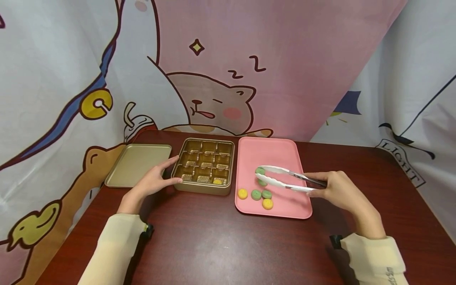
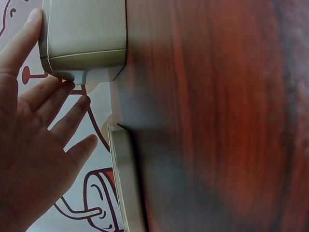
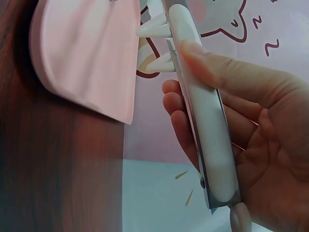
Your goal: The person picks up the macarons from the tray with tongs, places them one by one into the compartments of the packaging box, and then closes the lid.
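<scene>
My right hand (image 1: 340, 190) grips the handle of a pair of white-tipped tongs (image 1: 279, 170) over the pink tray (image 1: 274, 150). The spread tips stand around a small round green piece (image 1: 260, 170), like a macaron; whether they pinch it I cannot tell. Another green piece (image 1: 262, 182) lies between the tong arms. Fingers nearly straight, my left hand (image 1: 153, 183) touches the left side and front corner of a gold box (image 1: 203, 187). Its insert has several square compartments, and a yellow piece (image 1: 217, 181) sits in the front right one. In the right wrist view the tongs (image 3: 207, 121) cross the palm.
More green pieces (image 1: 256, 194) and yellow pieces (image 1: 267, 204) lie near the tray's front edge. A flat gold lid (image 1: 139, 164) rests left of the box on the dark wooden table (image 1: 213, 241). A printed cloth (image 1: 303, 59) hangs behind the table.
</scene>
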Tool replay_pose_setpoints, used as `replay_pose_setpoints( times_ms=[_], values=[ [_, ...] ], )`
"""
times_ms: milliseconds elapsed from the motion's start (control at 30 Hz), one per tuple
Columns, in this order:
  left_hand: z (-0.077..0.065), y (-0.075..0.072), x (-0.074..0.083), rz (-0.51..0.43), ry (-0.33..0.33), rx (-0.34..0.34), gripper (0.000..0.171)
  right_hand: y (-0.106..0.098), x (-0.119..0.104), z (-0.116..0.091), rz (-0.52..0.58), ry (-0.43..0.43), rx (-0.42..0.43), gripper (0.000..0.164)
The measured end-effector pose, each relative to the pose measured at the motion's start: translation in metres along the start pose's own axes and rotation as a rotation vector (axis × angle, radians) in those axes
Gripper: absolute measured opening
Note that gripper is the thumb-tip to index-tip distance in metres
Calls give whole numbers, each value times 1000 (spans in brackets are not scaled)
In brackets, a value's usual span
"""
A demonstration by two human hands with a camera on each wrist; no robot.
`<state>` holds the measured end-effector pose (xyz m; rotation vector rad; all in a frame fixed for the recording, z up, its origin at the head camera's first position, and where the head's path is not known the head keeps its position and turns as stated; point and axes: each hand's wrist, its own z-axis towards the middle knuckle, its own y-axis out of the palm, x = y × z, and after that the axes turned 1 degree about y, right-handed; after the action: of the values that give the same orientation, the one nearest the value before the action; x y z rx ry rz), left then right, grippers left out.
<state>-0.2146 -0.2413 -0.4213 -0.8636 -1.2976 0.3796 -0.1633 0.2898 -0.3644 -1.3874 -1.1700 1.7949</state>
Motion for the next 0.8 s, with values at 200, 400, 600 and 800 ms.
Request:
replay_pose_setpoints(
  times_ms=[200, 400, 600, 800],
  values=[
    [0, 0, 0, 5, 9, 5, 87, 0, -7, 6, 10, 11, -11, 53],
    [0, 1, 0, 3, 10, 7, 86, 1, -13, 13, 6, -8, -14, 50],
    [0, 1, -1, 0, 13, 5, 86, 3, -19, 21, 17, -27, -22, 51],
    [1, 1, -1, -12, 18, 5, 86, 5, -25, 29, 3, -41, -14, 51]
  ],
)
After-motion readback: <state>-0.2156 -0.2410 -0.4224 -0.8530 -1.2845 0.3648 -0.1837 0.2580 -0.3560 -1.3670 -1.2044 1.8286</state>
